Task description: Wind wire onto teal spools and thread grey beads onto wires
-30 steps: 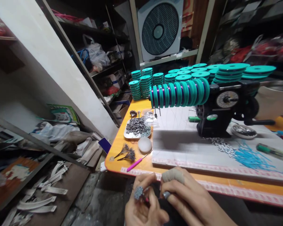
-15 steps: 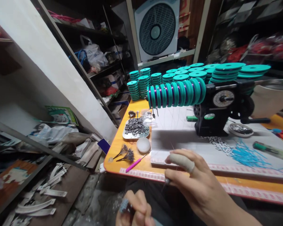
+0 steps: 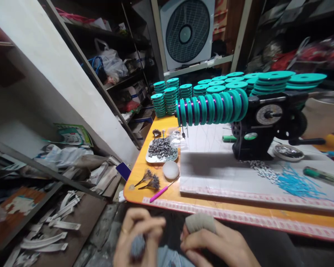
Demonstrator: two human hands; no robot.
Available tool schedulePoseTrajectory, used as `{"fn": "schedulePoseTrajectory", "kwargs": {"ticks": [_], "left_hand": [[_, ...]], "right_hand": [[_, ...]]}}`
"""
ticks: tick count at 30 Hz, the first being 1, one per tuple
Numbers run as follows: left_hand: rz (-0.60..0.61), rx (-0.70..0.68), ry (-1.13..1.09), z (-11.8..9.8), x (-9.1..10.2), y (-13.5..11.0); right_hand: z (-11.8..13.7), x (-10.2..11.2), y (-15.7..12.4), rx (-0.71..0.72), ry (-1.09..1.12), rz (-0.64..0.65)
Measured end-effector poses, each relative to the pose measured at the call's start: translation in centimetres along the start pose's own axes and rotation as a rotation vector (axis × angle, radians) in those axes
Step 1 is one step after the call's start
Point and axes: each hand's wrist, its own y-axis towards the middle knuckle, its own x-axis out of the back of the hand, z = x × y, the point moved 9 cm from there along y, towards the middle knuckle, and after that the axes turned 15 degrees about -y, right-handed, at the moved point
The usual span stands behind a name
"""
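Just below the tabletop (image 3: 167, 198), a grey bundle (image 3: 137, 246) was pinched in the left hand (image 3: 137, 231); the right hand (image 3: 214, 244) was pressed together alongside.

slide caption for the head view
Left hand pinches a grey bundle beside the right hand, below an orange table with teal spools on a winder.

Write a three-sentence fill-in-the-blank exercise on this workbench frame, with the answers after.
1. The left hand grips a bundle whose colour is ___.
2. The thin tool near the table edge has a handle coloured ___.
3. The spools sit in a row on a winder whose body is ___.
Missing words: grey; pink; black.
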Motion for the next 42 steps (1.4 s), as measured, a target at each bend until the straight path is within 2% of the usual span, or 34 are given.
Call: {"fn": "schedulePoseTrajectory", "kwargs": {"ticks": [1, 2, 4, 6, 8, 11, 16, 22, 25, 28, 33, 36, 39, 42], "left_hand": [[0.063, 0.038, 0.079, 1.6, 0.0, 1.0], [0.059, 0.1, 0.153, 3.4, 0.5, 2.0], [0.129, 0.221, 0.218, 6.8, 0.4, 3.9], [0.196, 0.27, 0.22, 8.9, -0.4, 5.3], [0.245, 0.29, 0.203, 9.8, -1.3, 6.2], [0.233, 0.302, 0.18, 9.5, -1.8, 6.6], [0.057, 0.364, 0.137, 8.7, -0.2, 5.0], [-0.099, 0.475, 0.002, 9.7, 0.4, 2.9], [-0.139, 0.547, -0.088, 10.8, 0.2, 3.4], [-0.147, 0.587, -0.197, 11.7, 0.0, 4.9], [-0.195, 0.574, -0.273, 11.6, 0.5, 6.6], [-0.161, 0.618, -0.294, 10.6, -0.3, 5.4], [-0.091, 0.678, -0.305, 9.4, -2.0, 2.7], [-0.07, 0.701, -0.302, 8.5, -3.1, -0.3]], "right_hand": [[-0.1, 0.4, 0.1, -0.022, -0.035, -0.002], [-0.2, 0.7, 0.2, -0.039, -0.068, 0.009], [-0.2, 0.8, 0.2, -0.052, -0.131, 0.059], [0.0, 1.0, 0.2, -0.041, -0.188, 0.088], [0.1, 1.2, 0.2, -0.04, -0.229, 0.096], [-0.3, 1.3, 0.2, -0.065, -0.268, 0.104], [-0.9, 1.0, 0.3, -0.07, -0.312, 0.126], [-1.5, 0.4, 0.6, -0.127, -0.276, 0.165], [-1.7, 0.3, 0.7, -0.149, -0.254, 0.172], [-1.9, 0.1, 0.7, -0.151, -0.257, 0.192], [-2.0, 0.2, 0.8, -0.156, -0.272, 0.197], [-1.9, 0.6, 1.2, -0.161, -0.285, 0.157], [-1.7, 1.1, 1.6, -0.163, -0.276, 0.112], [-1.5, 1.4, 1.7, -0.162, -0.261, 0.083]]}}
